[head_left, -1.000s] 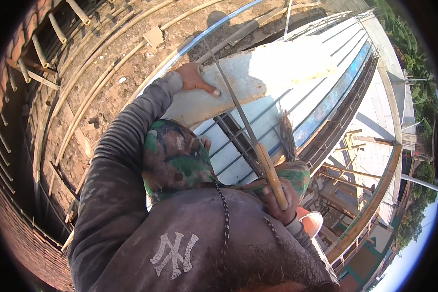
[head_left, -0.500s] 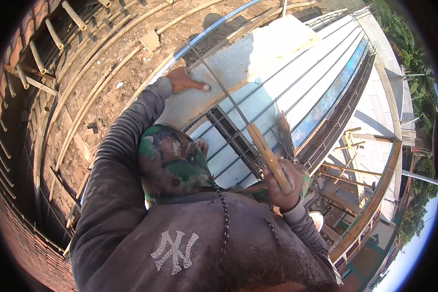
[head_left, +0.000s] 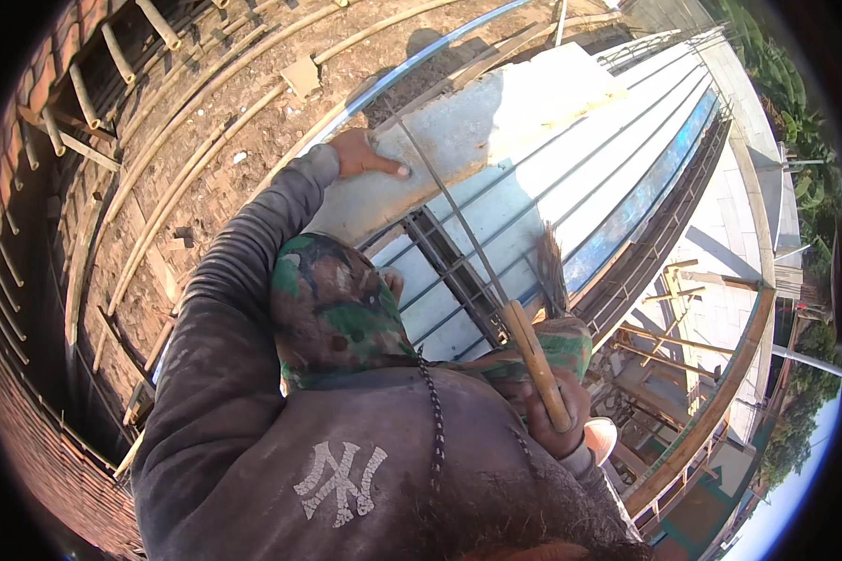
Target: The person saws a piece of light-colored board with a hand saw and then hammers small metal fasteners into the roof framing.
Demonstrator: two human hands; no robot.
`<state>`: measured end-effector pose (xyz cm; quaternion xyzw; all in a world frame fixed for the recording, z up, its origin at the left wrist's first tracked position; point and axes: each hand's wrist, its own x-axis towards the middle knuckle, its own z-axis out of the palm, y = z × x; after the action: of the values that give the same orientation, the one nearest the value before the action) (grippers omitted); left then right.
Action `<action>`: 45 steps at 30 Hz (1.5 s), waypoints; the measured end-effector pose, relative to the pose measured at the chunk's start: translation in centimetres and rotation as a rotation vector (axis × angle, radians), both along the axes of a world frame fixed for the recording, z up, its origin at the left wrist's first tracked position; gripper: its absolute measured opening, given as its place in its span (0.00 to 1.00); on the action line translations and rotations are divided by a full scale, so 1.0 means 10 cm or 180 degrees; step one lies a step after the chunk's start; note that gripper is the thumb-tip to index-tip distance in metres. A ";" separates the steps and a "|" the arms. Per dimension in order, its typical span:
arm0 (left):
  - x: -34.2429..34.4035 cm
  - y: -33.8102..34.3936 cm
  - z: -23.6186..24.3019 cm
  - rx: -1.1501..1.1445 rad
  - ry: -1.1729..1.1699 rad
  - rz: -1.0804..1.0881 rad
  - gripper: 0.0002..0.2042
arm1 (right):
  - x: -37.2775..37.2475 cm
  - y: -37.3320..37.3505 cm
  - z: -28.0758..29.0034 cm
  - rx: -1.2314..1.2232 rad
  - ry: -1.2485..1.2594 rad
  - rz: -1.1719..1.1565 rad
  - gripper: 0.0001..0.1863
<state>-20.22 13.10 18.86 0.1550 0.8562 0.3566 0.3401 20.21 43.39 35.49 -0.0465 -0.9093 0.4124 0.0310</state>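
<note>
Brown ground [head_left: 253,122], beyond and left of the left fingers [head_left: 388,166]; poles [head_left: 117,54], farther left; tile roof [head_left: 47,458], lower left; timber frame [head_left: 674,338], right of the right fingers [head_left: 537,411]; greenery [head_left: 788,112], sky [head_left: 806,472], farther right; strong sunlight, hard shadows

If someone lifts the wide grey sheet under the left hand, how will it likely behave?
The sheet is probably fairly stiff, as it looks flat without visible sag. Its breadth may make it awkward for the left hand alone. The uneven, brown-stained edge might snag.
</note>
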 end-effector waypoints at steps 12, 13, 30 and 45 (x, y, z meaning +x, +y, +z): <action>0.01 -0.17 -0.11 -0.0213 0.0088 0.0289 0.43 | -1.27 -0.24 -0.97 -0.0567 0.0818 0.0416 0.06; 0.01 -0.17 -0.07 -0.0194 0.0086 0.0270 0.43 | -1.23 -0.21 -1.10 -0.0531 0.0851 0.0455 0.06; 0.02 -0.09 -0.20 -0.0056 0.0233 0.0181 0.47 | -0.67 -0.18 -0.23 -0.0379 0.0239 0.0145 0.04; 0.19 -0.11 0.36 0.0051 0.0139 0.0241 0.41 | -1.32 -0.36 -0.77 -0.0711 0.0454 0.0377 0.06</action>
<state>-18.35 11.98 22.41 0.1330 0.8658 0.3726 0.3063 7.04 39.76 27.76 0.0335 -0.8544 0.5144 0.0658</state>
